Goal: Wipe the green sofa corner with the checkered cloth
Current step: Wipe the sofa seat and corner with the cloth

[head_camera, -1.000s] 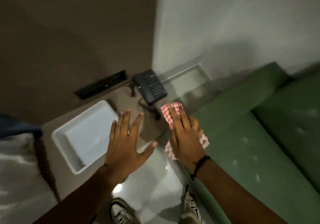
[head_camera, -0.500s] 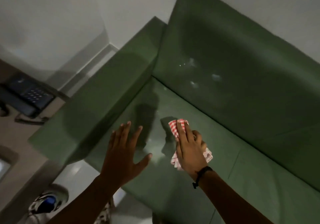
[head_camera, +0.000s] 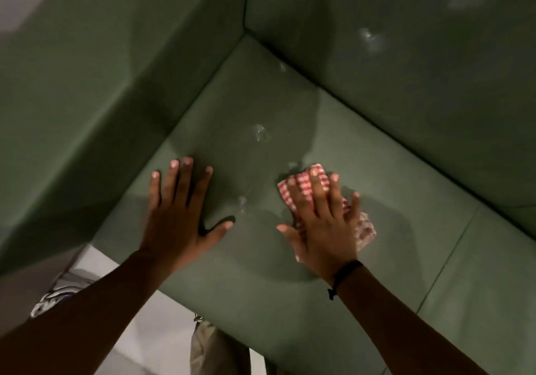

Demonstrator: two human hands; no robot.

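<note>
The green sofa seat [head_camera: 290, 119] fills the view, with its corner where armrest and backrest meet at the top middle. My right hand [head_camera: 322, 223] lies flat on the red-and-white checkered cloth [head_camera: 304, 180], pressing it onto the seat cushion; most of the cloth is hidden under the palm. My left hand [head_camera: 179, 212] rests flat on the seat with fingers spread and nothing in it, to the left of the cloth. Pale smudges [head_camera: 261, 132] mark the seat between my hands and the corner.
The armrest [head_camera: 101, 84] rises on the left and the backrest [head_camera: 406, 55] on the right, with whitish spots on it. A seam [head_camera: 446, 255] splits the seat cushions at right. Pale floor [head_camera: 156, 325] and a shoe [head_camera: 55, 296] show at the bottom left.
Both hands came from above the side table over onto the sofa seat and now lie on it. The view closed in on the corner; phone and tray left the frame.
</note>
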